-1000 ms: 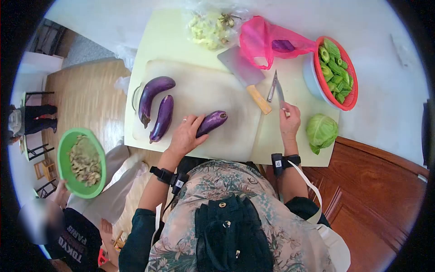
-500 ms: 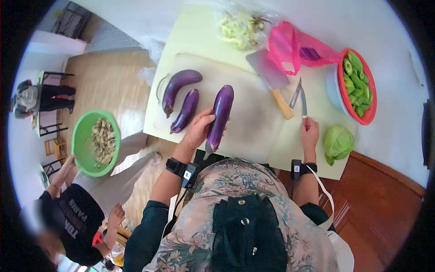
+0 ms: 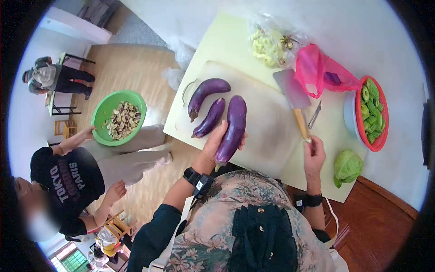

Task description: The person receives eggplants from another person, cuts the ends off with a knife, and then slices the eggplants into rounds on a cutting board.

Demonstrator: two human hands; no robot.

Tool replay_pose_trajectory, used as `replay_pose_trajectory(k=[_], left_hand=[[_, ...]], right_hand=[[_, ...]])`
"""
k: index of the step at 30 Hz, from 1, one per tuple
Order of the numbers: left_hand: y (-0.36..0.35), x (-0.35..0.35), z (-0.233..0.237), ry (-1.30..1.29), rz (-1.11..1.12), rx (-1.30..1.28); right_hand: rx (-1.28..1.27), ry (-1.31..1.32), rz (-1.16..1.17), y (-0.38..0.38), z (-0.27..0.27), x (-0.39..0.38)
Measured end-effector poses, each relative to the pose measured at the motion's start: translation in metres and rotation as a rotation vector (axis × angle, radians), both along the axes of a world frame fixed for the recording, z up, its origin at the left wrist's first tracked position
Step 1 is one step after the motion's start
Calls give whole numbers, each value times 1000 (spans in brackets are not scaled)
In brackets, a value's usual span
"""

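Observation:
My left hand [image 3: 218,141] is wrapped round a long purple eggplant [image 3: 233,124], its stem end towards me, at the near edge of the white cutting board [image 3: 267,136]. Two more eggplants lie to its left, a curved one [image 3: 208,93] and a smaller one [image 3: 211,119]. My right hand [image 3: 314,156] is closed beside the end of the cleaver's wooden handle. A small pale end of the knife [image 3: 308,139] shows at its fingertips; the blade is not clearly visible. The cleaver [image 3: 292,88] lies across the board's right side, with a slim metal tool [image 3: 315,114] beside it.
At the right stand a red basket [image 3: 385,120] of green peppers and a cabbage [image 3: 348,167]. A pink bag [image 3: 312,68] and a clear bag of pale vegetables [image 3: 269,47] lie farther back. On the left, a person holds a green bowl [image 3: 142,106] of cut pieces.
The view has shifted, so the table appears lower and farther right. The knife's blade, visible before in my right hand, no longer shows clearly. My left hand keeps hold of the eggplant.

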State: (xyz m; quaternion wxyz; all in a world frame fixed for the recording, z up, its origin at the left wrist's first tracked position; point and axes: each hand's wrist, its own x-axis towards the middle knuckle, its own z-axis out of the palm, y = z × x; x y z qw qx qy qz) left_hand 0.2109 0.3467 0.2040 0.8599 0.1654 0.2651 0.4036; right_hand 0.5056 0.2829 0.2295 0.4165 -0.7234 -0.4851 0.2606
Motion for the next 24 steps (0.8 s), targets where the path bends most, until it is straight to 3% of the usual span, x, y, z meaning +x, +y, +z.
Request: replay_pose_trajectory(k=[4, 5, 7, 10, 11, 14, 16, 24], left_hand=[[5, 6, 25, -7, 4, -14], [6, 7, 29, -66, 13, -33], [5, 6, 32, -64, 39, -68], [5, -2, 34, -132, 18, 4], [3, 0, 37, 16, 59, -128], [1, -5, 23, -70, -33, -19], [0, -1, 29, -18, -43, -85], [2, 1, 32, -248, -70, -114]], right_hand=[[145, -38, 405, 46, 37, -64], [155, -23, 401, 56, 41, -73], [348, -299, 675, 72, 42, -91], [395, -323, 762, 74, 34, -104], [379, -324, 764, 72, 31, -105], [422, -327, 804, 70, 27, -109], [411, -325, 823, 67, 29, -109], [473, -305, 772, 72, 30, -111]])
